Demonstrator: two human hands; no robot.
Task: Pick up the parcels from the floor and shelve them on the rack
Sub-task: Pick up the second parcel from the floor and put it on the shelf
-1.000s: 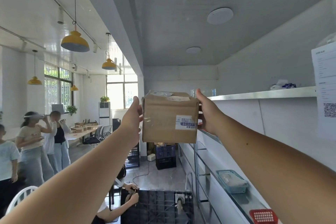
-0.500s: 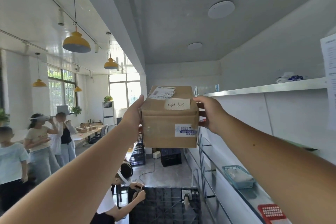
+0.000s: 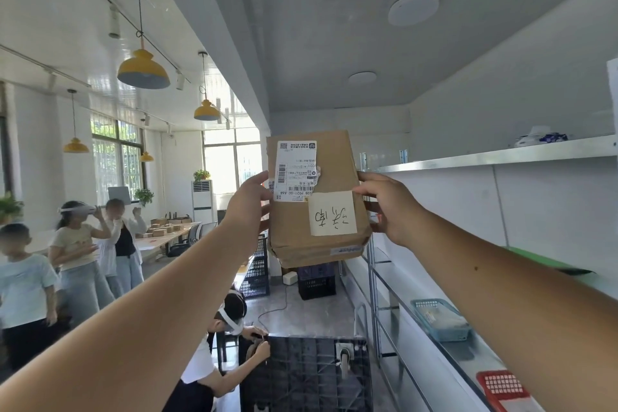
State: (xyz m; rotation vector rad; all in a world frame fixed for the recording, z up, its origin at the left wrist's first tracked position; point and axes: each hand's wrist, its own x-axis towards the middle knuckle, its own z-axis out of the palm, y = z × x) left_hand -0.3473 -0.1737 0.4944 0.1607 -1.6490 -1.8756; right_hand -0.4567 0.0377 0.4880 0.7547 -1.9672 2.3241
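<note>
I hold a brown cardboard parcel up at arm's length, in the middle of the head view. Its top face is tipped toward me and shows a white shipping label and a cream note with handwriting. My left hand grips its left side and my right hand grips its right side. The metal rack runs along the wall on the right, its top shelf about level with the parcel.
On the rack's lower shelf lie a blue basket and a red basket. A black cart stands below, with a crouching person beside it. Dark crates sit on the floor ahead. Three people stand at the left.
The parcel has tilted toward me, so its labelled top face now shows instead of its side. Both hands have stayed on its sides.
</note>
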